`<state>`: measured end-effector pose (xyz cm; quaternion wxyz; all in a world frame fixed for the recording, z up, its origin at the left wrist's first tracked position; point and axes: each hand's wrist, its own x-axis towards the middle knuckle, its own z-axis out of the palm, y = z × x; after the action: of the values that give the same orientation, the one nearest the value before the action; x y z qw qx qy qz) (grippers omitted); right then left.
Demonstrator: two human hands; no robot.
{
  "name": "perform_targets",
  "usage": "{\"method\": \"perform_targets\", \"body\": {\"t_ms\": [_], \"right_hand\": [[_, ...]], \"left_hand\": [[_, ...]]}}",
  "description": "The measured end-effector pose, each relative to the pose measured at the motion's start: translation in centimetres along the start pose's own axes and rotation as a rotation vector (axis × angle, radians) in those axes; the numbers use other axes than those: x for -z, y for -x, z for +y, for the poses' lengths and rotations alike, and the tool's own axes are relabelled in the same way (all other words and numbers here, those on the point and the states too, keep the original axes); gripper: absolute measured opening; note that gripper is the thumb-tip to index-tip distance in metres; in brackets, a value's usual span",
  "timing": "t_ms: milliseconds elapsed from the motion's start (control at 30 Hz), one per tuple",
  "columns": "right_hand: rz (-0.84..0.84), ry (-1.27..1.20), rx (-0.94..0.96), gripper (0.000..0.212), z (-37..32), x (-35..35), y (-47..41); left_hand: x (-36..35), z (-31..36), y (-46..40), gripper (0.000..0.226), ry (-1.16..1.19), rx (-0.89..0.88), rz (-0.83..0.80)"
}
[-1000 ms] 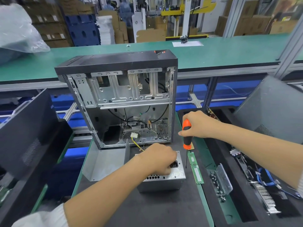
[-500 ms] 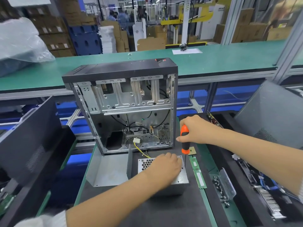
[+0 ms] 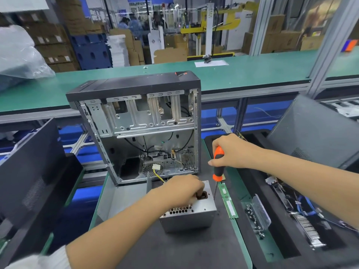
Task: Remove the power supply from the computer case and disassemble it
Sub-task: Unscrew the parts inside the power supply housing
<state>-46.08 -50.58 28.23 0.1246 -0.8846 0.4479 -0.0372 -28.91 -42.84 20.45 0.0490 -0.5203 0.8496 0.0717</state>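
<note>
Power supply [image 3: 189,214] sits out of the computer case [image 3: 136,129], on the dark mat just in front of it, long axis running left-right, vented face up. Left hand [image 3: 182,190] rests on top, fingers curled at the socket. Right hand [image 3: 231,152] grips the screwdriver [image 3: 218,167] upright, tip down just beside the supply's right edge, so it's the nearer working hand.

A: Type of site?
B: Factory disassembly line; long green conveyor worktop [image 3: 252,74] on aluminium framing; stacked cardboard cartons [image 3: 52,49] and blue pallets [image 3: 91,51] behind.
A: Further evidence?
B: Yellow machine [image 3: 219,18]; stripped computer case [image 3: 139,125]; bins of removed parts [image 3: 303,220].
</note>
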Motion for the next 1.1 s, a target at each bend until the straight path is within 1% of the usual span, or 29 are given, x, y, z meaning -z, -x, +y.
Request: {"method": "perform_targets", "body": {"t_ms": [67, 167, 267, 367, 567, 767, 867, 1033, 1100], "right_hand": [[-0.003, 0.005, -0.019, 0.027, 0.2, -0.3, 0.3], [-0.030, 0.009, -0.056, 0.027, 0.6, -1.0, 0.4], [-0.061, -0.043, -0.081, 0.026, 1.1, -1.4, 0.3], [-0.073, -0.076, -0.100, 0.025, 1.4, -1.6, 0.3], [-0.075, -0.043, -0.100, 0.030, 1.5, -1.5, 0.7], [-0.057, -0.028, -0.073, 0.030, 0.8, -0.7, 0.7], [-0.058, -0.019, -0.066, 0.030, 0.6, -0.6, 0.8], [-0.063, -0.020, -0.061, 0.027, 0.7, -0.5, 1.0], [-0.059, -0.015, -0.062, 0.028, 0.8, -0.6, 1.0]], "left_hand": [[0.2, -0.4, 0.1, 0.016, 0.041, 0.007, 0.023], [0.0, -0.5, 0.1, 0.014, 0.013, 0.021, 0.029], [-0.2, -0.7, 0.1, 0.010, 0.008, 0.045, 0.049], [-0.5, -1.1, 0.2, 0.007, 0.035, 0.028, 0.073], [-0.5, -1.9, 0.5, 0.006, 0.143, -0.012, 0.064], [-0.4, -1.3, 0.2, 0.008, 0.020, -0.047, 0.072], [-0.4, -1.1, 0.1, 0.008, 0.011, -0.030, 0.057], [-0.1, -1.0, -0.3, 0.009, 0.120, 0.036, -0.018], [0.0, -0.8, -0.4, 0.011, 0.098, 0.048, -0.028]]}}
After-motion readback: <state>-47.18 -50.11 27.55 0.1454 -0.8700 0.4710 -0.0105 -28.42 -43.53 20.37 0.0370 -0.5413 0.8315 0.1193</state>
